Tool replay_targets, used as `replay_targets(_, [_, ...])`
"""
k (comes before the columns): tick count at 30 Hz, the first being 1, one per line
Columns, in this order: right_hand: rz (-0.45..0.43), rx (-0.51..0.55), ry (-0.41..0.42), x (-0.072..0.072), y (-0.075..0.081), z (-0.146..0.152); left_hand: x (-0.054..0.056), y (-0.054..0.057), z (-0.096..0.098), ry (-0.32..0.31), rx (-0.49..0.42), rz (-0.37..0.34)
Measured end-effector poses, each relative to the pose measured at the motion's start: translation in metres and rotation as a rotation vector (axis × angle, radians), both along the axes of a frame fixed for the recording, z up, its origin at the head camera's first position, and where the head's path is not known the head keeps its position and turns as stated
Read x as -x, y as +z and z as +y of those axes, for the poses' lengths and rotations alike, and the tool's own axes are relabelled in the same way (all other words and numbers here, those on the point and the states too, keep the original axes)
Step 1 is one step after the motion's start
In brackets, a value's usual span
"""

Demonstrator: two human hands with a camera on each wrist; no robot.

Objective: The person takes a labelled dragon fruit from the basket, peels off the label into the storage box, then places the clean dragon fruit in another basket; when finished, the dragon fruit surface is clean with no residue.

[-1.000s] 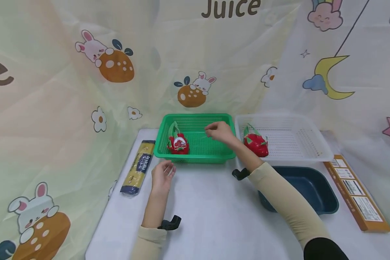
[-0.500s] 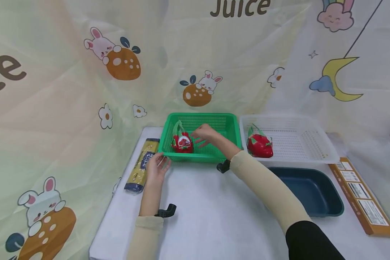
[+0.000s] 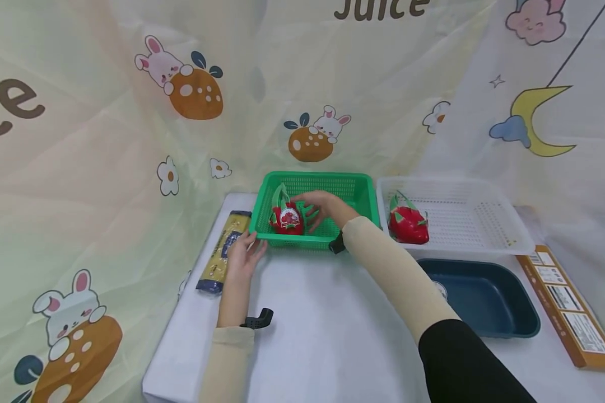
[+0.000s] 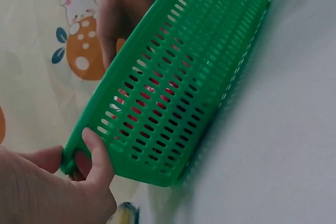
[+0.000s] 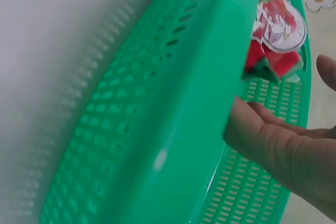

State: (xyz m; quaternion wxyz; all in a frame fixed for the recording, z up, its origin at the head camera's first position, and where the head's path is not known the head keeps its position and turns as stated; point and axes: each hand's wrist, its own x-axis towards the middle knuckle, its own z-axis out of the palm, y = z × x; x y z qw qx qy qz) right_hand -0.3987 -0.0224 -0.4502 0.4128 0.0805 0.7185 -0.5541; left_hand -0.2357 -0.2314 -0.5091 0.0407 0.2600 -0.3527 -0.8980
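Observation:
In the head view my left hand (image 3: 243, 254) is at the near left corner of the green plastic basket (image 3: 327, 242). The left wrist view shows that hand's thumb and fingers (image 4: 100, 161) pinching the basket's rim at the corner. Inside the basket sits a red dragon fruit (image 3: 286, 218) with green leaf tips and a round label, in shiny wrapping. My right hand (image 3: 322, 206) reaches into the basket just right of this fruit, fingers spread and loosely bent. In the right wrist view a gap shows between that hand and the dragon fruit (image 5: 275, 30).
A white basket (image 3: 484, 246) stands to the right, holding another dragon fruit (image 3: 408, 225). In front of it is a dark blue tub (image 3: 504, 302), partly behind my right sleeve. A brown box (image 3: 569, 308) lies far right. A yellow-and-blue packet (image 3: 217, 268) lies left of my left hand.
My right hand has moved left through the green basket to the dragon fruit. My left hand has risen from the tablecloth to the basket's corner and taken hold of its rim.

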Motion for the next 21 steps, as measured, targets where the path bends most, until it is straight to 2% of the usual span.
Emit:
replay_targets(3, [-0.005, -0.006, 0.017, 0.010, -0.005, 0.000, 0.002, 0.001, 0.000, -0.006, 0.005, 0.009])
replay_targets(12, [-0.074, 0.106, 0.057, -0.002, 0.000, -0.003, 0.000, 0.001, 0.001, 0.007, 0.028, -0.002])
replay_targets(21, [-0.028, 0.100, 0.044, 0.000, -0.005, -0.008, 0.001, 0.002, 0.002, 0.027, 0.041, -0.004])
